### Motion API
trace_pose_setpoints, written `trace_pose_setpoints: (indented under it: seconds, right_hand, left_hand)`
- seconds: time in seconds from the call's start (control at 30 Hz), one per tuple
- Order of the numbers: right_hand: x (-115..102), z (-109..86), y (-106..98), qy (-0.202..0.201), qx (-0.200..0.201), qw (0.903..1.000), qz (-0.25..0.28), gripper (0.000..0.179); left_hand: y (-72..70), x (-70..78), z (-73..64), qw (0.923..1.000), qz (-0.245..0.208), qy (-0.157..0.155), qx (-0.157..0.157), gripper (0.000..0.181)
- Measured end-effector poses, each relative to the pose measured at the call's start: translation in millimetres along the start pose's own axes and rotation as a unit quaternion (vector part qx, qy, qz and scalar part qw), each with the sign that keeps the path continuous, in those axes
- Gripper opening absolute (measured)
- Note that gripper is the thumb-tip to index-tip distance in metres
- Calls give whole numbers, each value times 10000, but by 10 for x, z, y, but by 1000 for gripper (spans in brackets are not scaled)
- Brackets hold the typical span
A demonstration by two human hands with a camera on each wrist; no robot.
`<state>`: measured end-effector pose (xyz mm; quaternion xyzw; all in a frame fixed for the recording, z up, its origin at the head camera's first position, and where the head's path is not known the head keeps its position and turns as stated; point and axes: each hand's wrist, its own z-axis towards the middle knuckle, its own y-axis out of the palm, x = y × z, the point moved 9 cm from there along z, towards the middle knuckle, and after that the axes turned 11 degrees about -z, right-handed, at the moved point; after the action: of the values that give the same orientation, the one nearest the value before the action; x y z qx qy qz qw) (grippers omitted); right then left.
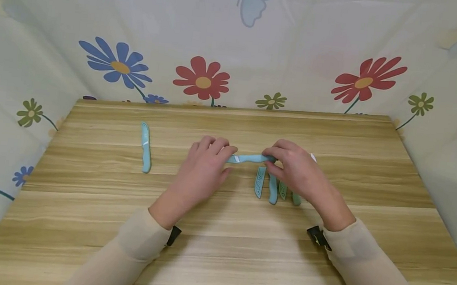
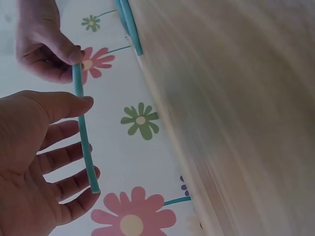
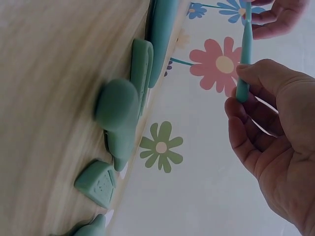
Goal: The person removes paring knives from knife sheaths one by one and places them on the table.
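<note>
Flower-printed cloth (image 1: 209, 24) hangs behind and to both sides of a wood-grain counter (image 1: 207, 261). Over the middle of that counter, a slim light-blue knife (image 1: 256, 158) lies crosswise between the two hands, clear of the surface in both wrist views. The left hand (image 1: 205, 165) pinches its sheathed end, thumb on one side and fingers on the other, while the right hand (image 1: 293, 165) grips the far end of the handle between thumb and fingers. A white strip (image 1: 237, 159) shows near the left fingers, apparently where handle and sheath meet. Below the right hand, a loose blue sheath (image 1: 259, 183), a blue handle (image 1: 273, 191), a green sheath (image 1: 283, 191) and a green handle (image 1: 297, 199) lie in a row; what the two handles lead to is hidden by the hand in the head view. Well apart on the left, a second blue knife (image 1: 145, 147) rests alone, its own cover on. As I judge it, the step in hand is working the knife and its cover with both hands at once. Parting the two would call for a straight pull along the length, with the left fingers kept off the edge; setting it down covered would need only one hand to let go.
</note>
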<state>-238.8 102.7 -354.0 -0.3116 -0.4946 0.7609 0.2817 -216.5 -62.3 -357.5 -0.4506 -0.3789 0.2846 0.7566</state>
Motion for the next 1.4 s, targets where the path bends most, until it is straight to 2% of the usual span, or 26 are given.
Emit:
trace_pose_setpoints:
  seconds: [0.13, 0.33, 0.63, 0.8, 0.97, 1.1, 1.3, 1.4]
  right_hand:
    - [-5, 5, 0, -11, 21, 10000, 0, 20]
    - [-3, 6, -1, -3, 36, 10000, 40, 19]
    - [-12, 16, 25, 26, -94, 10000, 13, 21]
    - [-69, 40, 37, -83, -138, 9993, -339, 40]
    - [-264, 90, 55, -545, 54, 9944, -908, 52]
    - [-427, 143, 106, -818, 86, 9898, -1160, 51]
    - [-517, 189, 163, -847, -39, 9829, -1632, 36]
    - [-531, 189, 163, -878, 40, 9822, -1657, 26]
  left_hand:
    - [17, 41, 6, 9996, 177, 187, 152, 42]
    - [24, 50, 14, 9990, 288, 226, 243, 30]
    - [33, 22, 17, 9990, 269, 245, 252, 29]
    - [27, 23, 10, 9987, 282, 300, 294, 28]
    - [20, 42, 6, 9982, 323, 382, 318, 25]
    - [30, 41, 3, 9981, 385, 376, 288, 23]
    - [39, 58, -4, 9982, 386, 369, 254, 25]
    - [39, 64, -8, 9981, 379, 388, 285, 23]
